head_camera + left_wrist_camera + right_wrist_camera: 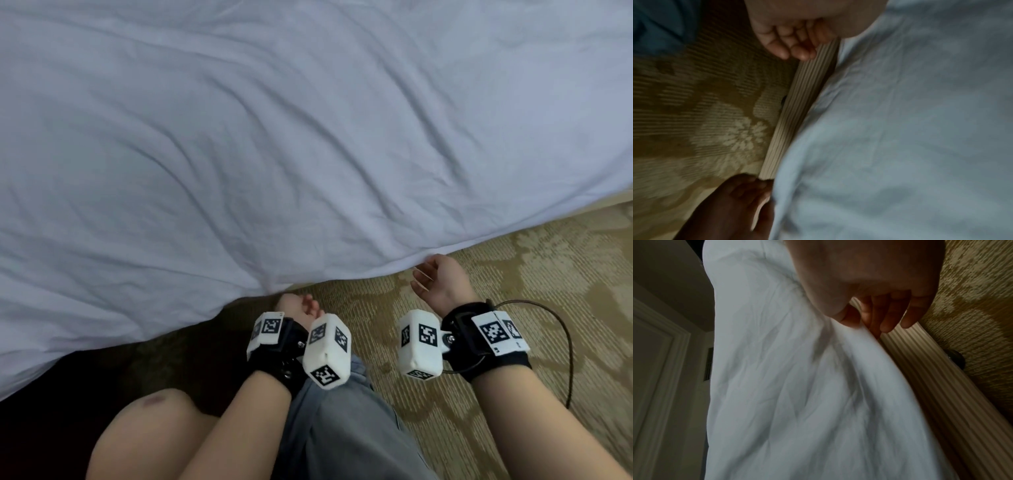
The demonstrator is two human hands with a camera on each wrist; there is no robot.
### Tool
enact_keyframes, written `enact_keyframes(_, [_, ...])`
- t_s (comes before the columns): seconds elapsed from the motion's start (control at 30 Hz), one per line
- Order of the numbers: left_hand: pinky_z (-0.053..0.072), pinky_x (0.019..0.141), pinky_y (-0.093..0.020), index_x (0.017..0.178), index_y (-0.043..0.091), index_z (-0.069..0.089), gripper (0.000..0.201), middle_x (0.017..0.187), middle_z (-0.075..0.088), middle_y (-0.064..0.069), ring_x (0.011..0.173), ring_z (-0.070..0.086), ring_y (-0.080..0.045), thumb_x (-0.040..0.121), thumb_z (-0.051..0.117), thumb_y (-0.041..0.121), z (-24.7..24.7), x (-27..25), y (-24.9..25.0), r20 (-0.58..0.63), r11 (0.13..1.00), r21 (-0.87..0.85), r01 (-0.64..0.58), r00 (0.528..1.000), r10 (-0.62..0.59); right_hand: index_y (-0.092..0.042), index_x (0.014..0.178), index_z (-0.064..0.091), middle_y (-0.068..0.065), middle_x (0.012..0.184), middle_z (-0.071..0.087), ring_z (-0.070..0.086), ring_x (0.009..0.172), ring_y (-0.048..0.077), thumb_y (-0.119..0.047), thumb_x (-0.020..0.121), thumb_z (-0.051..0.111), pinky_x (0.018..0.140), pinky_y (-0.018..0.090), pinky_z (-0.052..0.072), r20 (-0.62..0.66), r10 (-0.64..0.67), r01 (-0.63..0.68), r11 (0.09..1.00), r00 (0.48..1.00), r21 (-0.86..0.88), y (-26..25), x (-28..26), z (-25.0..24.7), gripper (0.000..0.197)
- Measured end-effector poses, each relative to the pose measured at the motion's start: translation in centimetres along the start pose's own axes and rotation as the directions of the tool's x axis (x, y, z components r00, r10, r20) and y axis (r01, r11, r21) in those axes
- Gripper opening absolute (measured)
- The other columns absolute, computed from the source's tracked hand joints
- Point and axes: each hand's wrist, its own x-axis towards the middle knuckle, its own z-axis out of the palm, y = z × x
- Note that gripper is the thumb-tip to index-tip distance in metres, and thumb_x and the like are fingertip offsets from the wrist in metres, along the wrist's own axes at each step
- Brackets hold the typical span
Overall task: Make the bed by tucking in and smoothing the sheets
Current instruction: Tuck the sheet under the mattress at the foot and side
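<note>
From the head camera, the white sheet [274, 137] covers nearly the whole upper picture, wrinkled, its lower edge hanging in a slanted line above the patterned carpet [513, 274]. The left hand [297, 305] sits right at that hanging edge, palm up with fingers loosely curled and nothing visibly in them, the sheet's edge just beyond its fingertips. The right hand [440, 279] is farther along the same edge, its fingers reaching up to the hem; from here it is hard to tell whether they pinch it. Both wrists wear black straps with white marker blocks, and a bare knee [154, 421] and grey shorts [342, 428] lie nearer the person than the hands. In the left wrist view, the left hand [793, 37] is relaxed, fingers bent but apart, holding nothing; a ribbed cream bed base [797, 113] runs just past its fingertips, with the sheet [900, 129] draped beside it, and a second hand [744, 203] in shadow touches the sheet's edge farther along. In the right wrist view, the right hand [875, 305] has thumb and fingers closed on a fold of the sheet [797, 386], which hangs away from the grip, the ribbed base [941, 386] right beside it.
</note>
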Motion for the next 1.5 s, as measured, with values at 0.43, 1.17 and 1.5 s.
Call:
enact_keyframes(0.43, [0.030, 0.058, -0.024, 0.067, 0.014, 0.046, 0.031, 0.055, 0.047, 0.004, 0.056, 0.035, -0.011, 0.095, 0.033, 0.010, 6.9, -7.1, -0.8, 0.262, 0.903, 0.399, 0.156, 0.925, -0.276, -0.012, 0.070, 0.043, 0.003, 0.071, 0.040, 0.041, 0.059, 0.015, -0.007, 0.088, 0.041, 0.052, 0.028, 0.035, -0.371, 0.080, -0.114, 0.991, 0.925, -0.070, -5.5, -5.3, -4.1, 0.019])
enact_keyframes(1.17, [0.028, 0.052, -0.023, 0.068, 0.017, 0.047, 0.027, 0.049, 0.052, 0.006, 0.053, 0.034, -0.011, 0.092, 0.037, 0.010, 8.2, -35.3, 15.0, -0.015, 0.943, 0.322, 0.085, 0.996, -0.085, -0.014, 0.073, 0.054, 0.001, 0.065, 0.049, 0.043, 0.057, 0.015, -0.001, 0.087, 0.038, 0.056, 0.027, 0.037, -0.371, 0.293, -0.324, 0.946, 0.881, -0.022, -25.6, -31.3, 2.5, 0.025])
enact_keyframes(1.5, [0.031, 0.055, -0.022, 0.071, 0.017, 0.047, 0.026, 0.070, 0.048, 0.003, 0.058, 0.037, -0.011, 0.095, 0.038, 0.011, 24.3, -46.0, 8.1, 0.092, 0.869, 0.493, -0.040, 0.996, -0.006, -0.013, 0.073, 0.054, 0.002, 0.064, 0.047, 0.041, 0.055, 0.017, 0.000, 0.088, 0.036, 0.055, 0.026, 0.035, -0.364, 0.257, -0.264, 0.964, 0.895, 0.030, -39.0, -33.0, -9.0, 0.026])
